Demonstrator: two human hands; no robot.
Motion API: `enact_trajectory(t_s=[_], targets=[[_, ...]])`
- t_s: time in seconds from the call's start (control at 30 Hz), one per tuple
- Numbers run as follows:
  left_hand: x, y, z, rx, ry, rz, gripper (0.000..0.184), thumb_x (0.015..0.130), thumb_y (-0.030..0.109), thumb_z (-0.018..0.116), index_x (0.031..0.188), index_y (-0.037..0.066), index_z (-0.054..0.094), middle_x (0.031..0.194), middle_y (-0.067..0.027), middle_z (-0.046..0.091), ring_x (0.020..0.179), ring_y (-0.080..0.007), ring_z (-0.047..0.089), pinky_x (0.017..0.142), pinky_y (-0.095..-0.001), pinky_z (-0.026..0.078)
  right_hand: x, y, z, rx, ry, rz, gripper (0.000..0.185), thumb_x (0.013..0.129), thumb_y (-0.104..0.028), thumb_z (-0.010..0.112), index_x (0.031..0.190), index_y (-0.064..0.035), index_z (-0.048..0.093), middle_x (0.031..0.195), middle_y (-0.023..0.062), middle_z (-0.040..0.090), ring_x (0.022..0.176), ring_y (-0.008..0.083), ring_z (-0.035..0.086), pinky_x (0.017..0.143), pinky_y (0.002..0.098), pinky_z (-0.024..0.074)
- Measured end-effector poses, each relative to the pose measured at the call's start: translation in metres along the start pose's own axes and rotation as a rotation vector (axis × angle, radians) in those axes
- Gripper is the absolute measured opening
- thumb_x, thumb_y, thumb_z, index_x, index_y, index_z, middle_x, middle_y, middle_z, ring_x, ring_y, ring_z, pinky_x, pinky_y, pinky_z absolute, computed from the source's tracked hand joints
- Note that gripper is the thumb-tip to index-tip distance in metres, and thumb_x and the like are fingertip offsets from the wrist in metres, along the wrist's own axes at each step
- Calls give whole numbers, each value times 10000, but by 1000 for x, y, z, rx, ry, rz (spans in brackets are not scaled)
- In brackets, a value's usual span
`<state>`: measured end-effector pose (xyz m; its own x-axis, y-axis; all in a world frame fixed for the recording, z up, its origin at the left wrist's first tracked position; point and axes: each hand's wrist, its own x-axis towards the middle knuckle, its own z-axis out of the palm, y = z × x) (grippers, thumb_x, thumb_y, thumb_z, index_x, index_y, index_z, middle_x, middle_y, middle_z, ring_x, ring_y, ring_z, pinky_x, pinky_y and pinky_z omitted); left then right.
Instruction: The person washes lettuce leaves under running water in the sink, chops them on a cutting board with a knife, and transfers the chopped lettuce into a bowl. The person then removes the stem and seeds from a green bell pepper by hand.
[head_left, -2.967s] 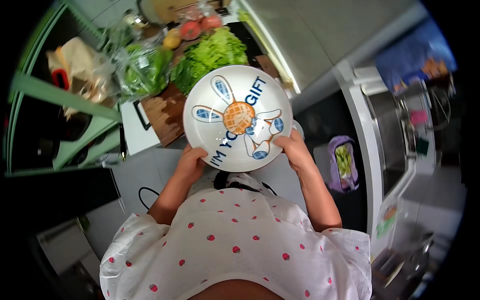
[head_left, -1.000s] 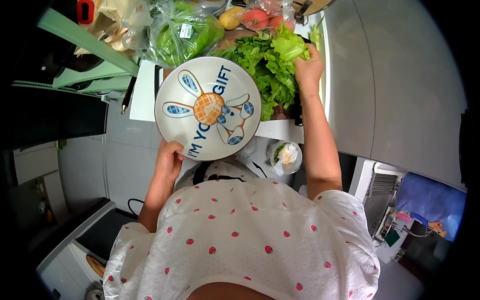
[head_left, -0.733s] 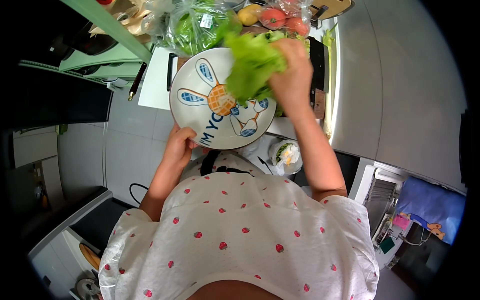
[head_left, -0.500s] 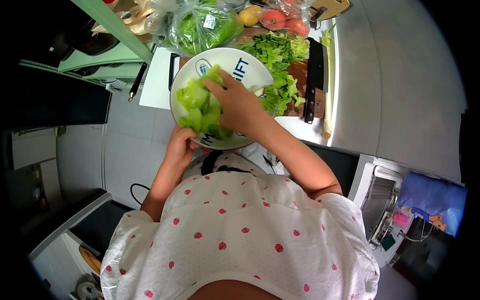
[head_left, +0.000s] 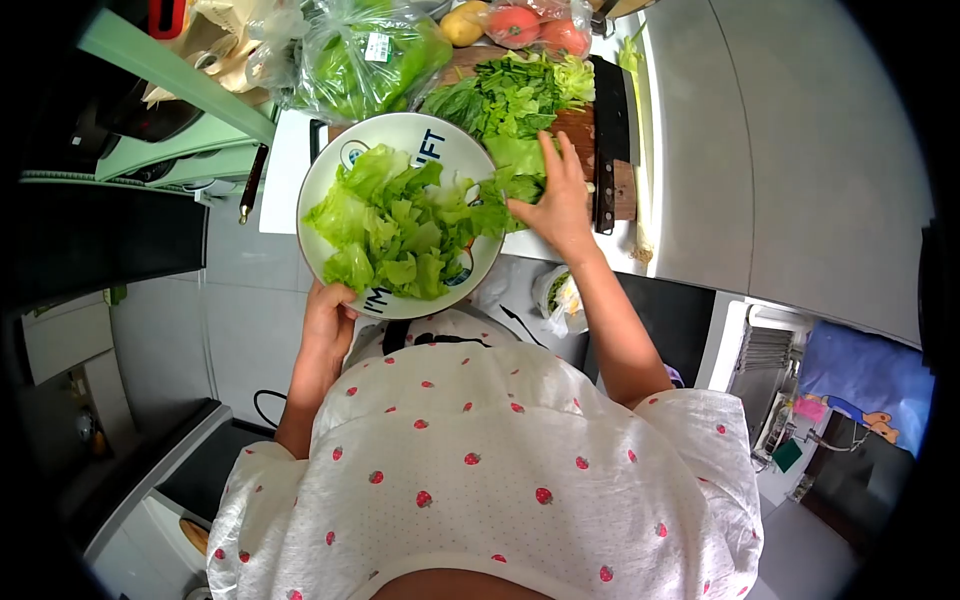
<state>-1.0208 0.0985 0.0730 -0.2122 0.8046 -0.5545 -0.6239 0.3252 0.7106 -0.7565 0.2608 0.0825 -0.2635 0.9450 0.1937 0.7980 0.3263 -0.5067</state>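
Note:
My left hand (head_left: 328, 318) grips the lower left rim of a white plate (head_left: 318, 250) with blue lettering, tilted in front of my body. Torn green lettuce (head_left: 395, 220) lies in a heap on the plate. Beside the plate's right rim, my right hand (head_left: 562, 205) has its fingers and thumb spread around cut greens (head_left: 518, 155) at the board's near edge; how firmly it touches them I cannot tell. More chopped leaves cover the wooden cutting board (head_left: 575, 125). A dark-bladed knife (head_left: 610, 140) lies along the board's right side.
A plastic bag of green vegetables (head_left: 365, 60) sits at the back left, near a yellow potato (head_left: 465, 24) and bagged tomatoes (head_left: 540, 30). A long pale green stalk (head_left: 643, 150) lies right of the knife. Below the counter stands a bag-lined bin (head_left: 562, 300).
My right hand has left the lettuce on the plate and moved right to the greens on the board. The plate has shifted slightly left, still in my left hand.

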Motion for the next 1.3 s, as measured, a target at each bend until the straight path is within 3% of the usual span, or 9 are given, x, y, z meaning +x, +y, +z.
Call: enact_trajectory(t_s=[0.17, 0.27, 0.47, 0.63, 0.87, 1.07, 1.13, 1.2, 1.3], targets=[[-2, -2, -2, -21, -2, -7, 440, 614, 13, 419, 1052, -26, 445, 796, -47, 498, 555, -99, 400, 466, -208, 313, 10, -4, 24, -203, -99, 49, 919, 576, -200, 780, 1343, -171, 274, 1400, 154, 183, 1291, 368, 160, 947, 590, 226], [-2, -6, 0, -39, 19, 1, 441, 614, 15, 418, 1052, -25, 443, 804, -48, 497, 552, -99, 394, 472, -208, 313, 23, -2, 32, -243, -29, -20, 842, 560, -174, 780, 1291, -153, 362, 1320, 156, 309, 1226, 348, 281, 923, 527, 295], [-3, -7, 2, -47, 8, -4, 424, 618, 11, 424, 1039, -22, 457, 785, -44, 498, 558, -101, 393, 484, -209, 318, 53, 19, 38, -175, 113, -176, 482, 599, -81, 702, 1052, -127, 543, 937, 88, 528, 870, 283, 506, 718, 330, 444], [-5, -7, 2, -36, 7, 30, 420, 637, -10, 430, 1055, -20, 459, 770, -36, 494, 562, -98, 386, 496, -207, 318, 72, 42, 20, 101, 247, -226, 326, 622, -101, 696, 920, -89, 564, 831, 130, 585, 763, 315, 572, 654, 376, 467], [1, -2, 1, -33, -27, 28, 443, 649, -27, 429, 1091, -11, 437, 760, -33, 491, 550, -89, 381, 479, -204, 312, 58, 8, -33, 453, 171, -108, 296, 665, 28, 590, 957, -16, 610, 915, 136, 627, 840, 223, 614, 754, 276, 457], [11, -2, -4, -13, -114, 5, 416, 627, -4, 440, 1043, 5, 435, 715, -26, 491, 502, -87, 383, 431, -216, 309, 27, -91, -33, 405, 122, -308, 336, 619, 69, 617, 939, -28, 589, 883, 77, 621, 822, 165, 597, 746, 268, 469], [11, -2, -2, 4, -111, 8, 366, 606, 22, 455, 970, 7, 487, 752, -22, 509, 541, -91, 419, 441, -210, 324, 17, -111, -18, 171, -161, -218, 450, 615, -103, 721, 1029, -34, 557, 1055, 154, 558, 967, 298, 548, 834, 334, 441], [14, -6, -5, 19, -122, -3, 385, 599, 26, 454, 982, 5, 481, 766, -24, 509, 547, -92, 422, 439, -212, 324, 8, -111, 6, 171, -205, -299, 610, 607, -245, 739, 1144, -80, 502, 1195, 182, 459, 1084, 340, 453, 869, 404, 398], [13, 1, 0, 24, -102, -13, 461, 613, 2, 441, 1075, 8, 422, 767, -28, 499, 517, -78, 383, 431, -203, 302, 2, -109, -8, 49, -197, -316, 636, 642, -266, 725, 1190, -76, 465, 1242, 218, 398, 1143, 373, 383, 913, 439, 343]])
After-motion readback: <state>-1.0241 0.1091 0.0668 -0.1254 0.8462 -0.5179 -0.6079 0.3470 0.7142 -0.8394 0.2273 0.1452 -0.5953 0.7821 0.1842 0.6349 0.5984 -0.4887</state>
